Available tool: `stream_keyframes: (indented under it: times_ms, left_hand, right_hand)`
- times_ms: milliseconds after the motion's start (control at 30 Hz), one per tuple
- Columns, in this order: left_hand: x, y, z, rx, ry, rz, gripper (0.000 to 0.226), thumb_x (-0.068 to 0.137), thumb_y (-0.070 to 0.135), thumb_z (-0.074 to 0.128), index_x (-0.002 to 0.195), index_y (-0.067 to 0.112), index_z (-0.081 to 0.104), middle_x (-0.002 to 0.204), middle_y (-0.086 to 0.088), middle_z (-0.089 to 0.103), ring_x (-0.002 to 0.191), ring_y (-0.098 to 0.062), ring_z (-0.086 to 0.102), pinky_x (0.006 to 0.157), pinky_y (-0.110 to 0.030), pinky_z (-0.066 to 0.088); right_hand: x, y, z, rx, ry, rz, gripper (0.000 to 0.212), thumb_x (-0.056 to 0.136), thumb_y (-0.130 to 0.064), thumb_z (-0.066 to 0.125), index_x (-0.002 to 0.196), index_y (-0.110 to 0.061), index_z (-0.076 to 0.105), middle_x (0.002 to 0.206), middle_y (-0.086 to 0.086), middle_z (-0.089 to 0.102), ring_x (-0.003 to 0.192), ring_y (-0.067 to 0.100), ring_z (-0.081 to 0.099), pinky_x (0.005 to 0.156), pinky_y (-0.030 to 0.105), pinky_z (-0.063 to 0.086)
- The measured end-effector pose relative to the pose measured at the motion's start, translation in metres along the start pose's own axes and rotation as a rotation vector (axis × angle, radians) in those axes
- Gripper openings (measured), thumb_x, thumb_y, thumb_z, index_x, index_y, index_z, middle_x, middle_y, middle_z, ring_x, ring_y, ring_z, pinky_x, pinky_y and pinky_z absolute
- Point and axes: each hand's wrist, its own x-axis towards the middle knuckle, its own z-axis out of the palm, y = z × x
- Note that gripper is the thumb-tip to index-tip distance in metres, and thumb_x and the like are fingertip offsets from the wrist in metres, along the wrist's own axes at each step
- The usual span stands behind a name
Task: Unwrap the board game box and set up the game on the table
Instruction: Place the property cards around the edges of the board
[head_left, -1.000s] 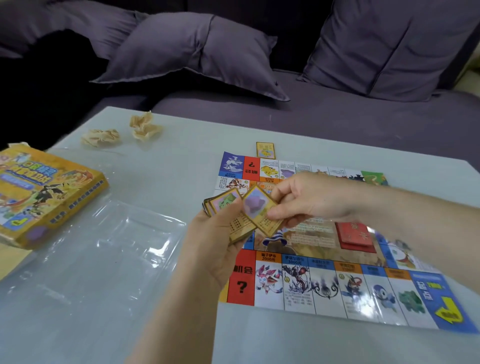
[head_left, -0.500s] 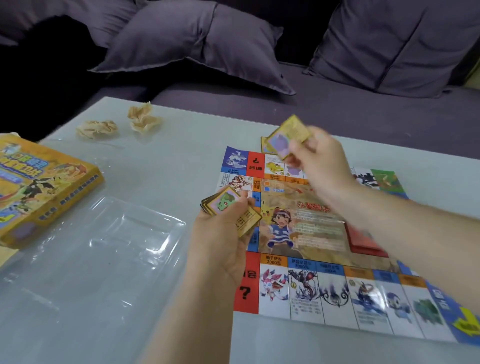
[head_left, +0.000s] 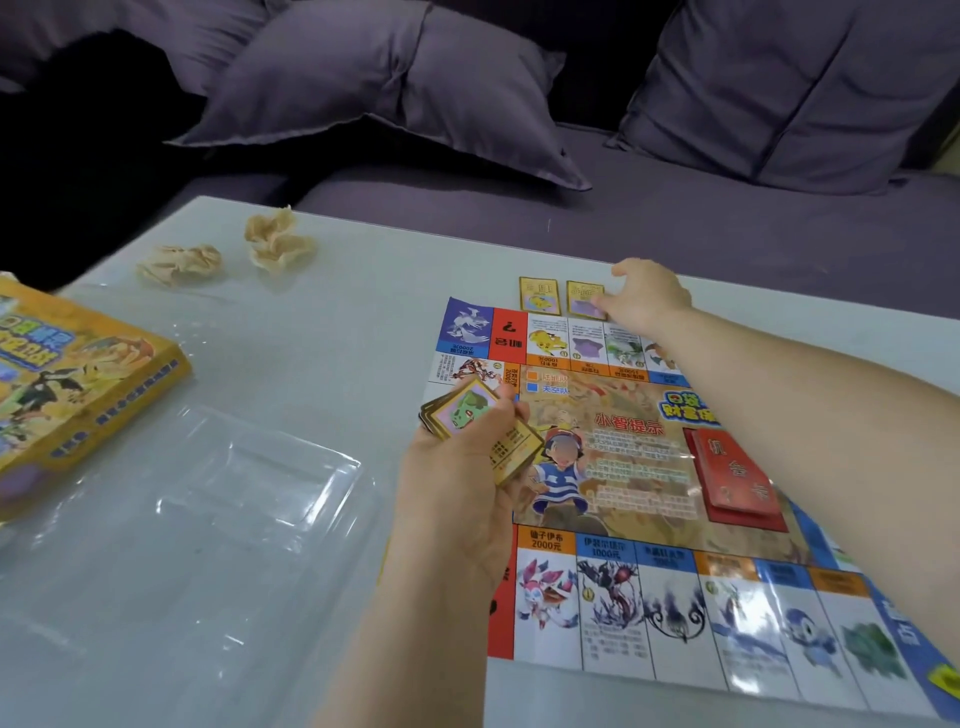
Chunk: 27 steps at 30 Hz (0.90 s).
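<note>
A purple sofa (head_left: 675, 218) with loose cushions fills the top of the frame, and the pale table (head_left: 363, 322) spreads below it. The game board (head_left: 623, 467) lies unfolded and flat across the right half of the table. It is glossy and paper-thin, so it would likely slide or crease if dragged by one corner. A clear plastic tray (head_left: 218, 499) sits at lower left, with the yellow box (head_left: 67, 384) beyond it at the left edge.

The left hand (head_left: 457, 488), at centre frame, is curled round a deck of cards (head_left: 467, 415) over the board's left edge, with the thumb across the top card. The right hand (head_left: 649, 301) reaches to the board's far edge and touches the right side of the purple card (head_left: 584, 299). Whether it pinches that card or only presses it cannot be told. That card lies flat just beside a yellow card (head_left: 540, 295), both above matching squares.

A red card stack (head_left: 732, 478) rests on the board's middle. The cards look light, stiff and slick, best taken by the long edges or slid off the deck by thumb.

Two crumpled wads (head_left: 278, 241) lie at upper left.
</note>
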Motion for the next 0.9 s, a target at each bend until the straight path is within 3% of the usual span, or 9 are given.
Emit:
stream_keyframes:
  times_ms: [100, 233, 333, 400, 600, 900]
  left_hand:
    - [-0.002, 0.001, 0.001, -0.003, -0.007, -0.005, 0.007, 0.084, 0.006, 0.064, 0.087, 0.012, 0.065, 0.064, -0.002, 0.069, 0.053, -0.008, 0.064, 0.052, -0.019, 0.053]
    - [-0.006, 0.0, 0.003, -0.015, -0.011, -0.004, 0.006, 0.085, 0.006, 0.063, 0.089, 0.011, 0.064, 0.062, -0.003, 0.068, 0.052, -0.008, 0.065, 0.048, -0.02, 0.053]
    - [-0.008, -0.002, 0.004, -0.005, -0.01, -0.003, 0.007, 0.085, 0.006, 0.063, 0.091, 0.011, 0.064, 0.062, -0.003, 0.068, 0.051, -0.009, 0.064, 0.046, -0.021, 0.052]
    - [-0.008, -0.002, 0.005, 0.006, -0.006, -0.001, 0.007, 0.085, 0.006, 0.064, 0.09, 0.011, 0.064, 0.063, -0.003, 0.069, 0.051, -0.009, 0.064, 0.048, -0.021, 0.054]
    - [-0.009, 0.002, 0.006, -0.05, 0.001, -0.008, 0.008, 0.085, 0.004, 0.063, 0.088, 0.01, 0.064, 0.061, -0.004, 0.068, 0.05, -0.009, 0.065, 0.043, -0.019, 0.05]
    - [-0.006, 0.006, -0.003, -0.036, -0.015, 0.005, 0.008, 0.084, 0.005, 0.063, 0.089, 0.011, 0.063, 0.064, -0.002, 0.069, 0.055, -0.009, 0.066, 0.054, -0.022, 0.054]
  right_hand:
    - [-0.013, -0.001, -0.002, 0.082, 0.14, -0.185, 0.038, 0.096, -0.017, 0.048, 0.134, -0.016, 0.051, 0.135, 0.011, 0.047, 0.121, 0.03, 0.048, 0.098, 0.038, 0.04]
    - [-0.04, -0.014, 0.001, -0.05, -0.187, -0.411, 0.044, 0.103, -0.024, 0.026, 0.146, -0.017, 0.033, 0.151, 0.006, 0.031, 0.137, 0.023, 0.03, 0.109, 0.036, 0.028]
    - [-0.05, -0.015, 0.007, -0.163, -0.283, -0.427, 0.049, 0.103, -0.036, 0.017, 0.151, -0.026, 0.014, 0.159, -0.001, 0.009, 0.146, 0.018, 0.009, 0.117, 0.036, 0.012]
    - [-0.051, -0.015, 0.009, -0.189, -0.295, -0.419, 0.05, 0.103, -0.037, 0.015, 0.152, -0.027, 0.012, 0.16, -0.002, 0.005, 0.147, 0.016, 0.005, 0.117, 0.034, 0.008]
    - [-0.052, -0.023, 0.012, -0.224, -0.315, -0.427, 0.051, 0.103, -0.037, 0.015, 0.151, -0.022, 0.015, 0.16, -0.001, 0.008, 0.147, 0.015, 0.005, 0.118, 0.033, 0.007]
    - [-0.061, -0.033, -0.001, -0.206, -0.264, -0.418, 0.05, 0.103, -0.036, 0.019, 0.15, -0.019, 0.021, 0.158, 0.004, 0.015, 0.146, 0.019, 0.013, 0.118, 0.035, 0.012]
